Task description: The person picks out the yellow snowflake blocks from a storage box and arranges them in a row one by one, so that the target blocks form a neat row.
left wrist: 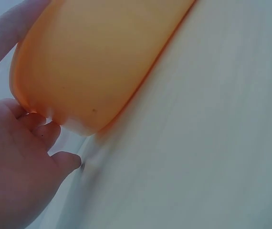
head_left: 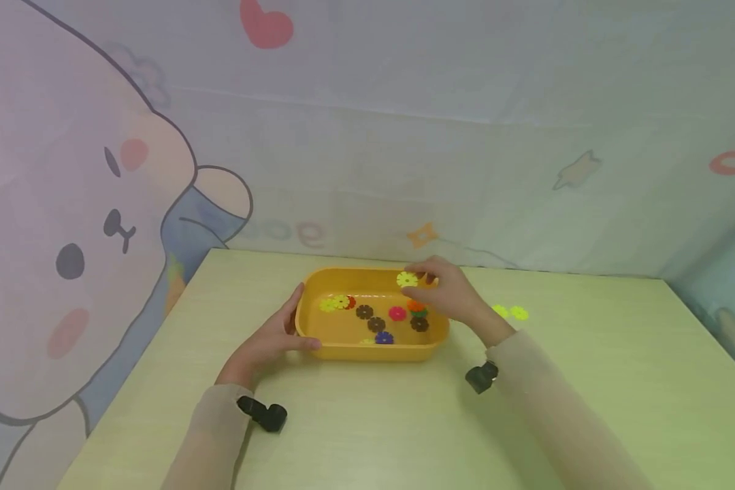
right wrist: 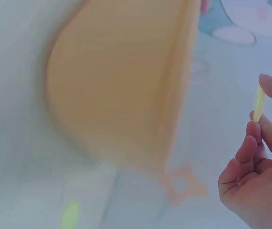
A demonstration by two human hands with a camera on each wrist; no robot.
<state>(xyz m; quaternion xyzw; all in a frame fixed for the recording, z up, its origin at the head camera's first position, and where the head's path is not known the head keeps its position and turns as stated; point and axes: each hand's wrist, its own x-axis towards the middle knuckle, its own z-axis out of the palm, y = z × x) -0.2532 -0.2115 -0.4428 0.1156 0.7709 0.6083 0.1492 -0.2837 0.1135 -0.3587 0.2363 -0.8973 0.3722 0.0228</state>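
Note:
A yellow plastic basin [head_left: 373, 352] sits on the table, with several flower-shaped toy discs in different colours on its floor. My left hand [head_left: 272, 340] holds the basin's left end, thumb over the front rim and fingers along the outer wall. In the left wrist view those fingers press the side of the basin [left wrist: 93, 57]. Over the right part of the basin, my right hand [head_left: 450, 291] pinches a yellow flower-shaped disc [head_left: 407, 280] between thumb and forefinger. The right wrist view shows that disc [right wrist: 258, 104] edge-on, above the rim.
Two yellow discs [head_left: 518, 313] lie on the table right of the basin, one partly behind my right wrist. A cloth backdrop [head_left: 367, 170] with cartoon prints hangs along the back edge of the pale wooden table [head_left: 355, 429].

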